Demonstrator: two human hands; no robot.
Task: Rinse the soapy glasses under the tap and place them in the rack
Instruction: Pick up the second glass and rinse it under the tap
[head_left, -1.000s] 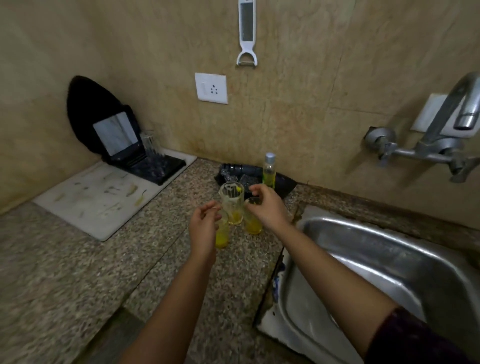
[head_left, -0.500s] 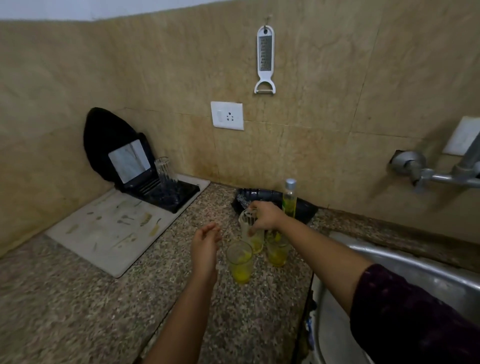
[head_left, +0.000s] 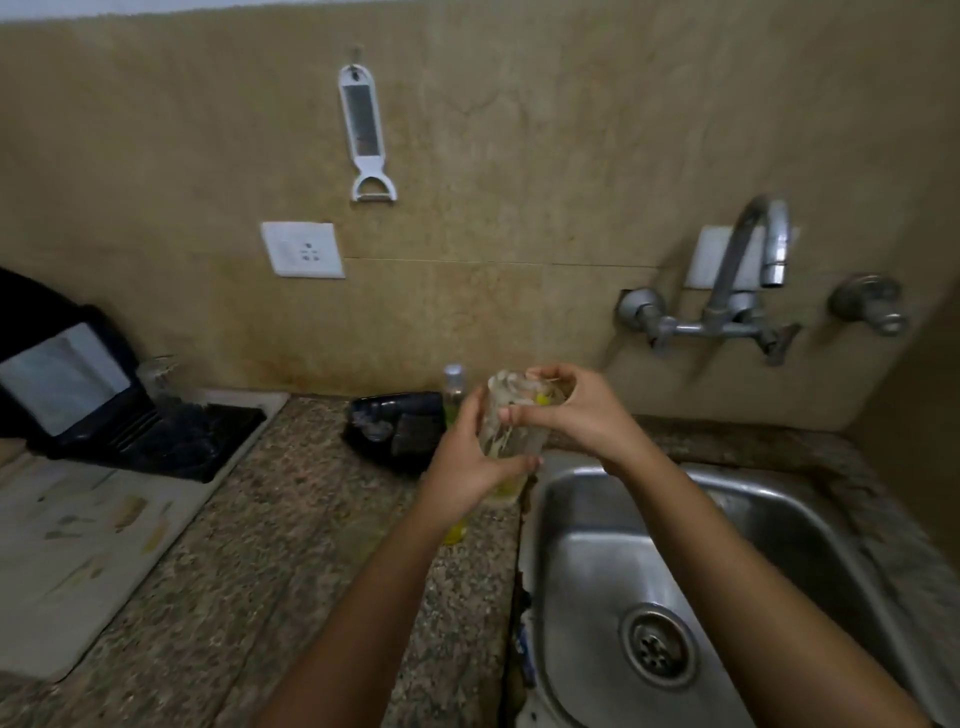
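Currently 1 soapy glass (head_left: 511, 434) is gripped by the left hand (head_left: 467, 467) and the right hand (head_left: 576, 415) at centre frame, beside the sink (head_left: 597, 545). Rinsing under the tap (head_left: 753, 260), upper right, and placing in the rack (head_left: 218, 441), left, are judged not yet done.

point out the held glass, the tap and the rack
glass (head_left: 513, 440), head view, soapy side wall
tap (head_left: 773, 260), head view, spout end
rack (head_left: 236, 423), head view, dark tray base
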